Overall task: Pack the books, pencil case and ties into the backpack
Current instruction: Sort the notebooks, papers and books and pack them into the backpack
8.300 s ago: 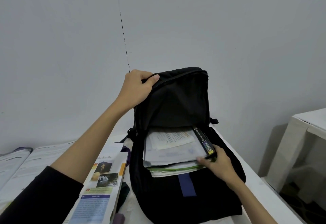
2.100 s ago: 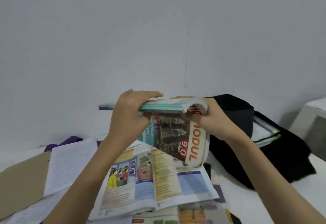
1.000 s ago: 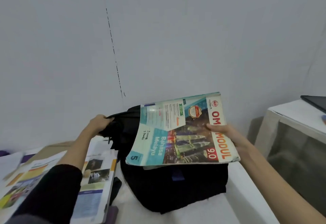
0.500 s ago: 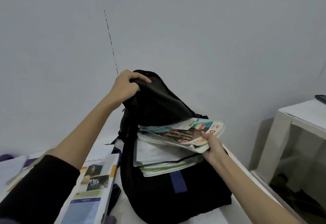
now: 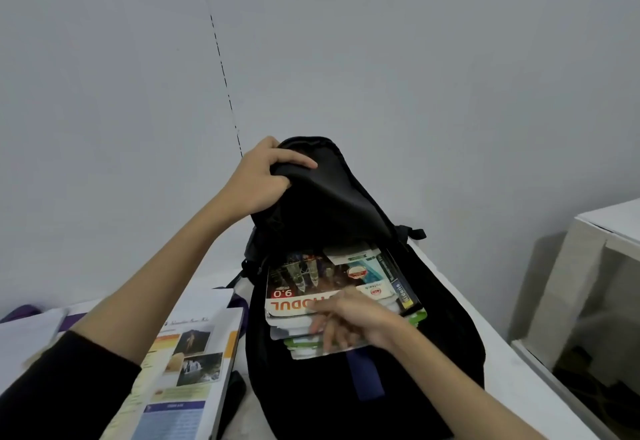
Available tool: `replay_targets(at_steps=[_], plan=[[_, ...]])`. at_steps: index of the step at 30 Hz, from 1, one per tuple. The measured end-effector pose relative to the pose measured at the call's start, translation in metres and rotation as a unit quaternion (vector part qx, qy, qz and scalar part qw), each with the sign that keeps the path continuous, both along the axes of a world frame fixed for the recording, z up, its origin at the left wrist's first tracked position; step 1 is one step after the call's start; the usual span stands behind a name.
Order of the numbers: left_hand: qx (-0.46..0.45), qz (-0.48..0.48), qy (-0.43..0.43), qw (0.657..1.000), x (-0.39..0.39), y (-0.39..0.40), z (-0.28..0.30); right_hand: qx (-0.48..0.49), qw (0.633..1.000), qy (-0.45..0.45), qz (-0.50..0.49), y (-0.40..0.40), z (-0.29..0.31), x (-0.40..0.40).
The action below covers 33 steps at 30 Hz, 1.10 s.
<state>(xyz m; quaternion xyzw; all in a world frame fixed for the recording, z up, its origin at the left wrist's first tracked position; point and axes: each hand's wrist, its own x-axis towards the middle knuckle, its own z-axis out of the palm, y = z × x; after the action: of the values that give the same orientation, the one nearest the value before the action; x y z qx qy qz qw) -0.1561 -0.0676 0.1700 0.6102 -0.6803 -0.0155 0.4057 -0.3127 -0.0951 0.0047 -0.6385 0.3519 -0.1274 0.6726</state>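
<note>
The black backpack [image 5: 346, 401] stands open on the white table [image 5: 502, 367]. My left hand [image 5: 258, 181] grips its top flap and holds it up. Inside lies a stack of books; on top is the "MODUL 9.0" workbook [image 5: 311, 283], cover up. My right hand [image 5: 349, 320] rests against the near edge of that workbook and the stack, thumb on the cover, fingers spread over the page edges; it is blurred. An open textbook [image 5: 187, 356] lies left of the bag. A dark object [image 5: 235, 393], perhaps the pencil case, lies beside the bag's base. Purple cloth [image 5: 20, 311] shows at far left.
A white side table [image 5: 609, 231] stands to the right, with a gap and dark floor between it and my table. A plain wall runs close behind the backpack. More open pages [image 5: 31, 328] cover the table's left part.
The "MODUL" workbook went from my right hand's grip above the bag down onto the stack inside it. My left hand still holds the flap up.
</note>
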Motion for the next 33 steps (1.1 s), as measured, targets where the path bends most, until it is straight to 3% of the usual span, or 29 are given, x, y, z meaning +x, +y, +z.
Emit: replay_targets(at_steps=[2, 3, 4, 6, 9, 25, 33], plan=[[0.0, -0.003, 0.004, 1.0, -0.004, -0.003, 0.0, -0.213, 0.974, -0.001, -0.071, -0.005, 0.009, -0.006], [0.0, -0.005, 0.006, 1.0, -0.007, -0.003, -0.001, -0.34, 0.936, 0.03, -0.087, -0.009, 0.012, -0.008], [0.0, -0.009, 0.008, 1.0, -0.009, -0.004, -0.001, -0.447, 0.887, 0.094, -0.064, -0.016, 0.011, -0.01], [0.001, -0.019, 0.015, 1.0, -0.013, -0.005, -0.002, -0.521, 0.817, 0.246, 0.032, -0.026, 0.0, -0.016], [0.001, -0.028, 0.02, 0.999, -0.013, -0.005, -0.005, -0.499, 0.791, 0.348, 0.057, -0.026, -0.026, -0.023], [0.006, -0.045, 0.012, 0.999, -0.007, 0.0, -0.009, -0.532, 0.737, 0.416, -0.024, -0.046, -0.019, -0.014], [0.012, -0.047, 0.026, 0.998, -0.007, -0.002, -0.013, -0.507, 0.792, 0.334, -0.066, -0.053, -0.031, -0.035]])
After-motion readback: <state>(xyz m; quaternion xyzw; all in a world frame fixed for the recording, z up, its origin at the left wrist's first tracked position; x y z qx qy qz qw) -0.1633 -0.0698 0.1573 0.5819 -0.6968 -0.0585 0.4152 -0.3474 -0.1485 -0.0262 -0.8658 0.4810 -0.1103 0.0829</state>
